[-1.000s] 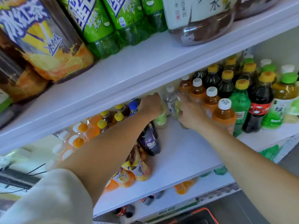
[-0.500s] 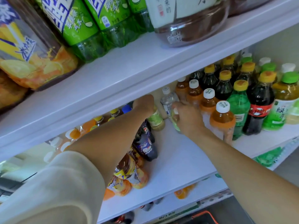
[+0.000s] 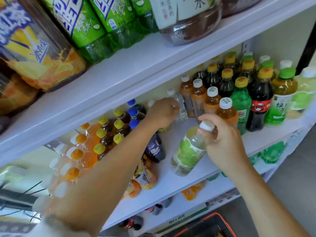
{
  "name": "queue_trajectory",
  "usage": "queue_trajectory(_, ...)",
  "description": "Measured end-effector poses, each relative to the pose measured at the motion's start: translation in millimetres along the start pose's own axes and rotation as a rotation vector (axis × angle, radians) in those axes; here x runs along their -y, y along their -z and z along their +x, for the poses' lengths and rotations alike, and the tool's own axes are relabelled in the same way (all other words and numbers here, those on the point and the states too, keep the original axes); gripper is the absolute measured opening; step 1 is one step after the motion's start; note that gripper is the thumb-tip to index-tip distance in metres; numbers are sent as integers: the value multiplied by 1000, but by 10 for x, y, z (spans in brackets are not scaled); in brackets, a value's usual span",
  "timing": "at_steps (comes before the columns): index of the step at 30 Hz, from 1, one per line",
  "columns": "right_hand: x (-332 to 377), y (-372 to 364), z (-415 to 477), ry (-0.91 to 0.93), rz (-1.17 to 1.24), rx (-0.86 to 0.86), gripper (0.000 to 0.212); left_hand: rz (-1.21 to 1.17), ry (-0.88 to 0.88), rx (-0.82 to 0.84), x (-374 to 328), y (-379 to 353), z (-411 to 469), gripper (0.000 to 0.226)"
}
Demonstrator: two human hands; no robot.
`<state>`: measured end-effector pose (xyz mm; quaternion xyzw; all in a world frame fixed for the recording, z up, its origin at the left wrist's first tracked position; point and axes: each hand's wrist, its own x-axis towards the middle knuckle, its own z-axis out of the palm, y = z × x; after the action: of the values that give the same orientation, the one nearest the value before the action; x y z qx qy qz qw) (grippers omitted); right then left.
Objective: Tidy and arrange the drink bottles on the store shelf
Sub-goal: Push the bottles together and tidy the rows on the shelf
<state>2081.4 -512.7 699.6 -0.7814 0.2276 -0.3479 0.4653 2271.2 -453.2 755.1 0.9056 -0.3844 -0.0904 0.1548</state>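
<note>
wall (image 3: 277, 31): cream, behind shelving | floor (image 3: 297, 168): grey, lower right | shelf (image 3: 136, 65): white boards, tiered | post (image 3: 310, 40): black, upright, far right

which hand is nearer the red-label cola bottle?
Right. The right hand, holding the grape-label bottle, is left of the cola bottle; the left hand is farther left, by the clear bottle.

"PEPSI" on dark cola bottle (image 3: 154, 148); "绿茶" on green-labelled bottle (image 3: 277, 108)

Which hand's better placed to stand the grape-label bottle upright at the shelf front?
Right. The right hand grips the tilted grape-label bottle at its neck, over bare shelf. The left hand is farther back, covering the top of a pale green bottle.
</note>
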Motion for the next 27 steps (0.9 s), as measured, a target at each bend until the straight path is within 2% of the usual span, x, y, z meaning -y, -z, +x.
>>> queue_trajectory(2, 74, 160, -42, -21, 46, -23, 22, -506, -83, 183, -89, -21, -546, 47)
queue_trajectory(3, 107, 240, -53, -32, 67, -42, 21, -561, -120, 257, -127, -70, -809, 63)
queue_trajectory(4, 136, 316, -58, -45, 101, -64, 21, -519, -138, 279, -161, -155, -1058, 79)
queue_trajectory(5, 167, 377, -70, -62, 149, -78, 21, -429, -128, 226, -189, -265, -1294, 90)
queue_trajectory(6, 210, 419, -96, -77, 201, -74, 21, -321, -103, 95, -222, -367, -1485, 92)
queue_trajectory(8, 291, 459, -173, -102, 317, -36, 20, -328, -61, -114, -309, -507, -1736, 81)
queue_trajectory(10, 322, 486, -287, -153, 498, 32, 23, -592, 4, -115, -346, -546, -1890, 71)
queue_trajectory(12, 263, 513, -416, -282, 733, 127, 40, -929, 80, -68, -361, -534, -1988, 63)
queue_trajectory(14, 196, 509, -569, -423, 815, 217, 51, -1202, 124, -74, -396, -521, -2085, 62)
queue_trajectory(18, 149, 355, -966, -665, 984, 478, 59, -1494, 208, -112, -477, -536, -2202, 69)
queue_trajectory(20, 205, 303, -1119, -649, 1064, 615, 59, -1524, 221, -148, -498, -532, -2230, 72)
queue_trajectory(22, 279, 292, -1191, -602, 1032, 669, 59, -1470, 220, -175, -493, -532, -2247, 67)
queue_trajectory(25, 353, 293, -1255, -532, 921, 617, 56, -1368, 172, -189, -461, -511, -2274, 48)
queue_trajectory(27, 388, 292, -1308, -499, 817, 521, 58, -1313, 99, -194, -450, -480, -2282, 48)
